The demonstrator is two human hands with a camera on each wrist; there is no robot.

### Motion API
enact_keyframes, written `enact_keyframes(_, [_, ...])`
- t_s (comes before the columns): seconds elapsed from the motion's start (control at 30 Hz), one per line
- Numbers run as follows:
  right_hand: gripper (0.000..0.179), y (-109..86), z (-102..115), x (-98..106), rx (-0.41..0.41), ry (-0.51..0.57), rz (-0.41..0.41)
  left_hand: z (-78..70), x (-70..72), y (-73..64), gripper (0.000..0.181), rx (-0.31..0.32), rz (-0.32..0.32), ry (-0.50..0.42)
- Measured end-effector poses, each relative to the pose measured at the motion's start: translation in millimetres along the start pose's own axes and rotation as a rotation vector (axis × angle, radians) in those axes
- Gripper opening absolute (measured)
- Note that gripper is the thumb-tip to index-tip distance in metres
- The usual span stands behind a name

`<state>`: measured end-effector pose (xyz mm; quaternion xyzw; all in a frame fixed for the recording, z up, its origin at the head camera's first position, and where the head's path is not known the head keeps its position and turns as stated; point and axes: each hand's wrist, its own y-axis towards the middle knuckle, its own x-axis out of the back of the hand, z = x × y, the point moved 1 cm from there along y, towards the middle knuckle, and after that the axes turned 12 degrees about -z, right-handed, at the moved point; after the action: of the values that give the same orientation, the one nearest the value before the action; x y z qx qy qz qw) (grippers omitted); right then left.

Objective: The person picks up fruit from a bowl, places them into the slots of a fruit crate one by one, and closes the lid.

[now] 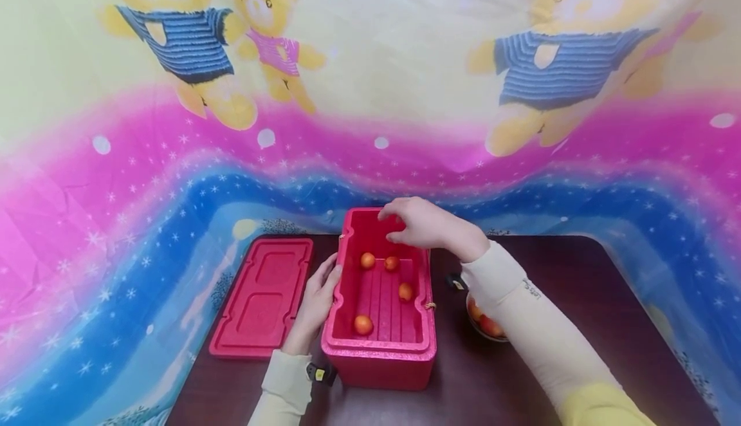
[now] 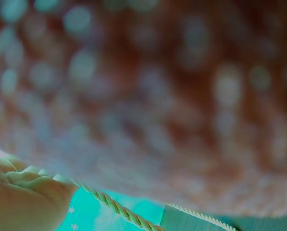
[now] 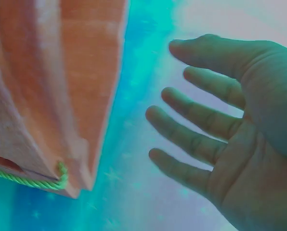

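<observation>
A deep red box [image 1: 379, 365] without its lid stands on the table, and several small round orange fruits [image 1: 363, 325] lie apart on its ribbed floor. Against the box's left outer wall rests my left hand [image 1: 315, 304]; in the left wrist view the blurred wall fills most of the picture, hiding much of the hand [image 2: 28, 197]. My right hand [image 1: 419, 222] hovers over the far right part of the box, its fingers loosely bent and holding nothing. Its spread fingers show beside the box wall [image 3: 93, 72] in the right wrist view.
The red lid [image 1: 257, 297] lies flat left of the box. To the right, a bowl [image 1: 483, 336] of similar fruits is partly hidden by my right sleeve. Rope loops [image 3: 37, 183] hang on the box's sides. A printed cloth [image 1: 370, 175] hangs behind the dark table [image 1: 579, 323].
</observation>
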<state>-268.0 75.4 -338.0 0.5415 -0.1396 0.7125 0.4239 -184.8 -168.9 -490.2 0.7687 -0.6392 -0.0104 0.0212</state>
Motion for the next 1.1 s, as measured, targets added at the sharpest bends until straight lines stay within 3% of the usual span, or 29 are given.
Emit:
enact_keyframes(0.27, [0.046,-38.8,-10,50,0.060,0.148,-0.338,-1.4,-0.2,3.2,0.058,-0.002,-0.008,0.013])
enact_keyframes(0.47, [0.044,-76.4,-27,66,-0.015,0.169,-0.473,-2.0,0.2,3.1,0.056,0.005,-0.025,0.015])
enact_keyframes(0.57, [0.041,-96.8,-39,59,-0.071,0.142,-0.497,-1.3,0.2,2.4,0.056,0.010,-0.024,0.012])
enact_keyframes(0.77, [0.035,-133.6,-70,26,-0.199,0.111,-0.511,-1.8,0.4,1.4,0.057,0.016,-0.021,0.002])
enact_keyframes(1.1, [0.048,-185.5,-111,-35,-0.359,0.071,-0.405,-1.2,0.3,1.6,0.057,0.005,-0.024,0.005])
